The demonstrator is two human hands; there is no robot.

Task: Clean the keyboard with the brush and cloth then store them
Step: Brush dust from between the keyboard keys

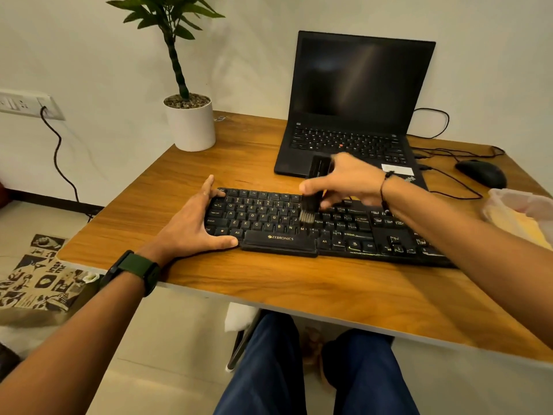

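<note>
Right hand gripped a black brush, fingers and thumb curled round the handle, bristles down on the middle keys of the black Zebronics keyboard, around the J/M keys. Motion blur on that hand, so exact finger placement couldn't be read. A dark cord bracelet sat on the right wrist. Left hand lay spread and flat, fingers straight, bracing the keyboard's left end: thumb along the front edge just left of the spacebar, fingertips at the top-left corner, nothing gripped. Green-strapped watch on the left wrist. Keyboard sat on the wooden table. Beyond the right hand stood an open black laptop, screen dark. To the right of the right forearm, at the table edge, a yellow cloth inside a clear plastic wrap, well apart from both hands. Black mouse beyond that. White potted plant far beyond the left hand.
</note>
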